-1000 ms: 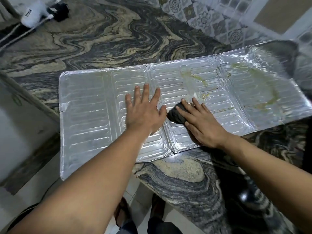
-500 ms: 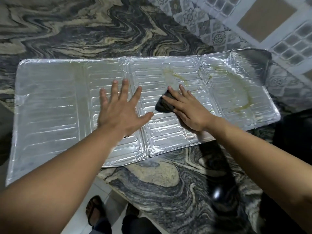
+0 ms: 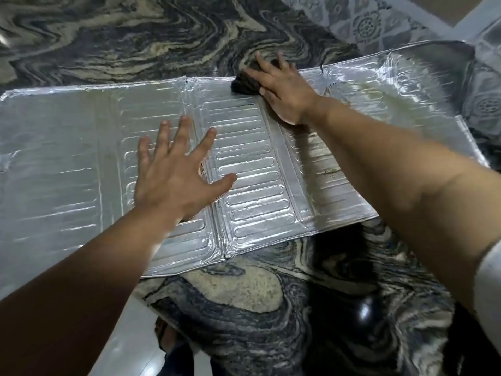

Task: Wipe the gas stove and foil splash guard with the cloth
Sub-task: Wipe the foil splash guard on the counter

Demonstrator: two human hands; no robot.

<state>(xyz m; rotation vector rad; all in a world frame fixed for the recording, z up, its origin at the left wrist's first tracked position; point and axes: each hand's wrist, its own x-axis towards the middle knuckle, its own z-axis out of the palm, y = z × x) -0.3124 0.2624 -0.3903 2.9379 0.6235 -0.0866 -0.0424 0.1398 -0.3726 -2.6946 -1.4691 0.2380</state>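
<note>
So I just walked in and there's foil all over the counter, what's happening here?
A person is cleaning a foil splash guard laid flat on the marble counter. The left hand is spread flat on it, pinning it down. The right hand presses a dark cloth at the guard's far edge. Greenish stains show on the right panel.

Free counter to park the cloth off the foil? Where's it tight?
Bare marble countertop runs behind the foil splash guard, left of the right hand and cloth. A second bare patch lies at the near counter edge between the forearms. Crowded: the middle panels, under the left hand, and the far edge at the cloth.
</note>
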